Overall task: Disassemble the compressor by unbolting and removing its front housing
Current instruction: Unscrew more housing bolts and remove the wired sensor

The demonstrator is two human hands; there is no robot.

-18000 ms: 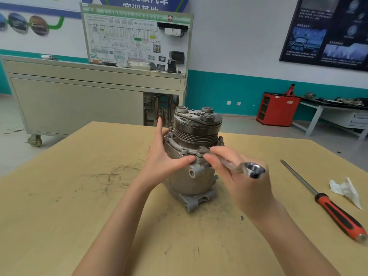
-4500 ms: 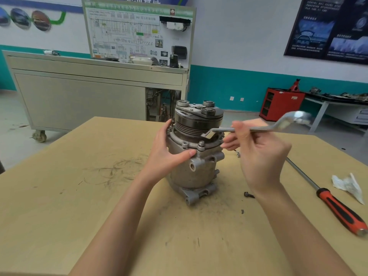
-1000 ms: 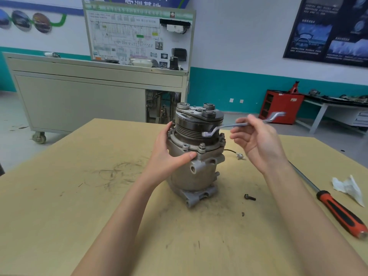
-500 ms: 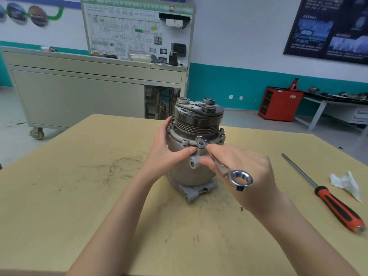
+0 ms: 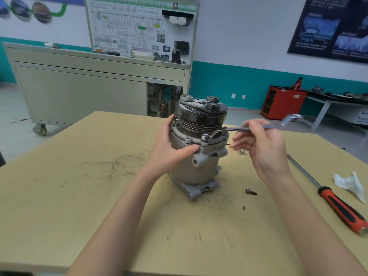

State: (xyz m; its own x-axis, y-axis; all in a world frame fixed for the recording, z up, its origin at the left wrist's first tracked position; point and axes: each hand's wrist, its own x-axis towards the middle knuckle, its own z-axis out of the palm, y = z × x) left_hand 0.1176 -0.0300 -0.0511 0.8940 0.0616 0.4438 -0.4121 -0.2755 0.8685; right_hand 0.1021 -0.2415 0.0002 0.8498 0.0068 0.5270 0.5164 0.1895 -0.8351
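Tan table (image 5: 79, 196): left hand (image 5: 169, 148) around compressor (image 5: 195, 170), right hand (image 5: 262, 150) on wrench (image 5: 233, 129).

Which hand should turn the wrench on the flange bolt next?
Right. The right hand holds the wrench in its fingers, and the ring end sits on the bolt. The left hand grips the compressor, steadying it.

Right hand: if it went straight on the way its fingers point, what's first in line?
Likely the compressor: the right hand, pinching the wrench, has fingers aimed at its side just below the bolted rim. Depth is unclear.
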